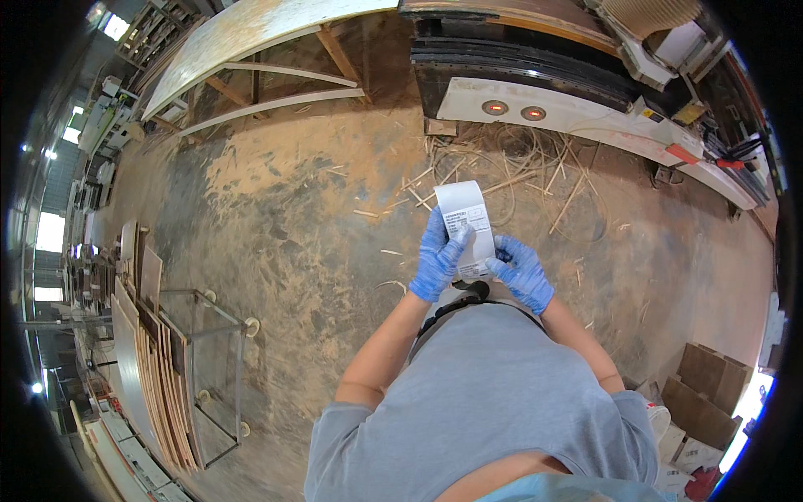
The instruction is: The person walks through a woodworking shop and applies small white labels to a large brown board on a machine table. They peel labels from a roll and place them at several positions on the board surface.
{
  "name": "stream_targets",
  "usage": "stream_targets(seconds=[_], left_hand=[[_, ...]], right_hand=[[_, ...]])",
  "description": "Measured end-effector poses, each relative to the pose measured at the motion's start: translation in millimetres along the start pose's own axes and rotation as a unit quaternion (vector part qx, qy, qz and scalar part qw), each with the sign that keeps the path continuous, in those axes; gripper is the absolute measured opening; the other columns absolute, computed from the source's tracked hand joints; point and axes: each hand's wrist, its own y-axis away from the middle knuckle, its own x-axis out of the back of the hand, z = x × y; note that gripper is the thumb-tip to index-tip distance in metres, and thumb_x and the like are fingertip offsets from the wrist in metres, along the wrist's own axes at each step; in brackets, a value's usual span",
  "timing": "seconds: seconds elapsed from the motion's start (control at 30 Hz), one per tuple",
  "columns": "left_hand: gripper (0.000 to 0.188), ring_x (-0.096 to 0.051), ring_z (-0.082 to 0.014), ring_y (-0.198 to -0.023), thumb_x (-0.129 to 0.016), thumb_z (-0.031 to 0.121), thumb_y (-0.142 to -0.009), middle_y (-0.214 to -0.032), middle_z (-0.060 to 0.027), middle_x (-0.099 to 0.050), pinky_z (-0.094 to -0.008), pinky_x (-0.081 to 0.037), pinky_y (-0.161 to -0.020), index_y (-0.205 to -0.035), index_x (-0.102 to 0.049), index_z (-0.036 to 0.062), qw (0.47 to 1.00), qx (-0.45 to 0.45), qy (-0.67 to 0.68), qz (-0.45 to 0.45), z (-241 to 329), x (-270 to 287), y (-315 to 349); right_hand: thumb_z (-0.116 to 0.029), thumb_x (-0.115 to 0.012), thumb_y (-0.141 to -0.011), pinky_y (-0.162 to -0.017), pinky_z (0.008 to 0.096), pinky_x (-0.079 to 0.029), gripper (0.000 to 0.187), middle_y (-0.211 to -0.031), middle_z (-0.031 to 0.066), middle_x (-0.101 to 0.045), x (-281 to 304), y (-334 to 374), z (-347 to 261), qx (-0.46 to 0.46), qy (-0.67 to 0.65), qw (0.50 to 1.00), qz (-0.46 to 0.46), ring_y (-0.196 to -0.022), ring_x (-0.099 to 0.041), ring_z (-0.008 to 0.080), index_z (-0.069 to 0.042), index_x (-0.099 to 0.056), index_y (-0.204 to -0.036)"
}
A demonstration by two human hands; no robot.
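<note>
In front of my waist I hold a strip of white printed labels (462, 199), its upper end curling over and blank. My left hand (438, 254), in a blue glove, grips the strip's left edge with the thumb lying across the printed face. My right hand (521, 271), gloved the same way, pinches the lower right edge between thumb and fingers. Print and a small table show on the strip. Its lower end hangs close to my belt (452, 308).
A long machine with a white front panel (569, 120) stands ahead right, with wood offcuts (556, 180) littering the floor below. A wooden workbench (276, 33) is ahead left. At left, a wheeled metal rack (219, 333) stands by upright boards (159, 368). Cardboard boxes (703, 389) sit at right.
</note>
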Motion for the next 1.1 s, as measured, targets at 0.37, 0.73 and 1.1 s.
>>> stream_targets(seconds=[0.37,0.73,1.1], left_hand=[[0.049,-0.052,-0.0149,-0.103,-0.064,0.006,-0.081,-0.113,-0.0068,-0.054,-0.0309,-0.043,-0.089,-0.125,-0.042,0.0034,0.998,0.029,0.004,-0.054,3.9,9.1,6.2],[0.05,-0.052,-0.0146,-0.103,-0.064,0.004,-0.08,-0.111,-0.0065,-0.055,-0.0306,-0.043,-0.089,-0.124,-0.042,0.0032,0.998,0.033,-0.018,-0.053,4.1,16.9,13.9],[0.048,-0.053,-0.0163,-0.105,-0.064,0.005,-0.081,-0.115,-0.0081,-0.055,-0.0313,-0.045,-0.089,-0.124,-0.043,0.0038,0.995,0.038,-0.019,-0.086,7.0,20.7,26.1]], right_hand=[[-0.012,-0.063,-0.081,-0.075,0.0257,-0.046,0.036,-0.09,0.0041,-0.06,-10.6,1.4,-5.9,-0.044,0.002,0.999,0.01,-0.079,-0.054,0.0115,0.0,-0.055,-0.114],[-0.007,-0.065,-0.077,-0.081,0.0259,-0.045,0.045,-0.102,0.0063,-0.059,-26.8,3.1,-19.1,0.105,-0.018,0.987,0.122,-0.089,-0.054,0.0114,-0.002,-0.052,-0.12],[-0.005,-0.065,-0.078,-0.083,0.0274,-0.046,0.035,-0.104,0.0061,-0.062,-30.6,-1.2,-25.7,0.079,0.004,0.996,0.047,-0.091,-0.057,0.0128,-0.002,-0.059,-0.112]])
